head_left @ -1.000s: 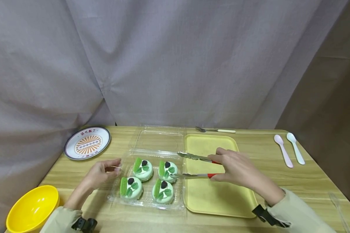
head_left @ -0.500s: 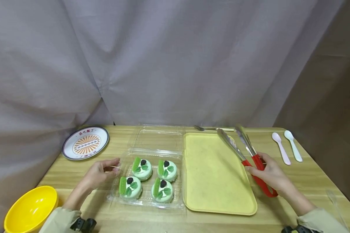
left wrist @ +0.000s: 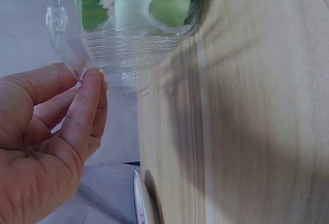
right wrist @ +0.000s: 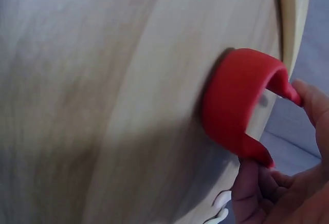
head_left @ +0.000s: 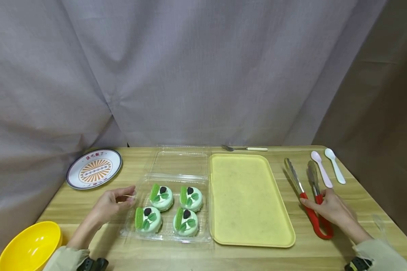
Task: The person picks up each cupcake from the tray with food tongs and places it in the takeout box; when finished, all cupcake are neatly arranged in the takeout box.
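Note:
At the left edge of a clear plastic clamshell box (head_left: pixel 162 237), my left hand (head_left: pixel 110 205) pinches the rim between thumb and fingers. The left wrist view shows those fingertips on the clear rim (left wrist: pixel 77 64). The box's lid (head_left: pixel 181 163) lies folded back. Inside sit several round pale green cakes (head_left: pixel 186 223), topped with a dark berry and leaves. On the right, my right hand (head_left: pixel 334 209) holds metal tongs by their red handles (head_left: pixel 315 222), thumb on one arm and fingers on the other. The tongs' arms are spread with nothing between their tips.
A yellow tray (head_left: pixel 251 199) lies between the box and the tongs. A fork (head_left: pixel 245 149) lies behind it. Pink (head_left: pixel 320 167) and pale green (head_left: pixel 335 165) spoons lie far right. On the left are a patterned plate (head_left: pixel 95 169) and a yellow bowl (head_left: pixel 30 246).
My right hand has carried the tongs from over the cakes, across the tray, to the table right of it. My left hand keeps its pinch on the box. The cakes remain in place.

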A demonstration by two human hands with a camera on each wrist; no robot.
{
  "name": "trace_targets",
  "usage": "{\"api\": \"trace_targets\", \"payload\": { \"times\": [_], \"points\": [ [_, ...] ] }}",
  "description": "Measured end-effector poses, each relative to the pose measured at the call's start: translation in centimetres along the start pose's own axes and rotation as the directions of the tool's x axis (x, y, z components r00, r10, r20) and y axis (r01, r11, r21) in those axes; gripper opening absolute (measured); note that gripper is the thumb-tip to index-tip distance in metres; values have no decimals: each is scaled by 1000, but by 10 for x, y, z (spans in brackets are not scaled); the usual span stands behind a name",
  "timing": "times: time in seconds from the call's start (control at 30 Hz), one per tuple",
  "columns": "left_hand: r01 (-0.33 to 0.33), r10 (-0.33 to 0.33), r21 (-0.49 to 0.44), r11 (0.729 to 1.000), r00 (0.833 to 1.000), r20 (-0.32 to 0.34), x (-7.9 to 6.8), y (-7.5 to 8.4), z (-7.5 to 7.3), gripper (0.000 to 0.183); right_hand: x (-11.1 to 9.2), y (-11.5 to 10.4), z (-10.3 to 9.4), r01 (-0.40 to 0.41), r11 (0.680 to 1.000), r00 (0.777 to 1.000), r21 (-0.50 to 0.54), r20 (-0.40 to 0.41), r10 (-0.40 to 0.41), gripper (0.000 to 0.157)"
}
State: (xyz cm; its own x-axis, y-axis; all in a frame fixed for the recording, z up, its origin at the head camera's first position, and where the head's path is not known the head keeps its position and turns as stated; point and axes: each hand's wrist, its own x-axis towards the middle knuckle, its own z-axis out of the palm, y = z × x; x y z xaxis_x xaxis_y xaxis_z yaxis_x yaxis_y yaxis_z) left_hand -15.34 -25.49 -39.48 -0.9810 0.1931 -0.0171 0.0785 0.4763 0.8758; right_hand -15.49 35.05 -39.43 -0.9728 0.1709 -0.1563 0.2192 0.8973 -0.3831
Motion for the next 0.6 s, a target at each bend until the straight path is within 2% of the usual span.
{"api": "trace_targets", "payload": {
  "times": [0.27, 0.6],
  "points": [
    [11, -11, 6, 1000, 1000, -2, -4, 2, 1, 51, 6, 5, 3, -16, 998, 999, -68, 35, 18, 71],
    [8, -8, 13, 1000, 1000, -10, -3, 2, 1, 50, 6, 4, 6, 35, 995, 999, -93, 1, -35, 73]
  ]
}}
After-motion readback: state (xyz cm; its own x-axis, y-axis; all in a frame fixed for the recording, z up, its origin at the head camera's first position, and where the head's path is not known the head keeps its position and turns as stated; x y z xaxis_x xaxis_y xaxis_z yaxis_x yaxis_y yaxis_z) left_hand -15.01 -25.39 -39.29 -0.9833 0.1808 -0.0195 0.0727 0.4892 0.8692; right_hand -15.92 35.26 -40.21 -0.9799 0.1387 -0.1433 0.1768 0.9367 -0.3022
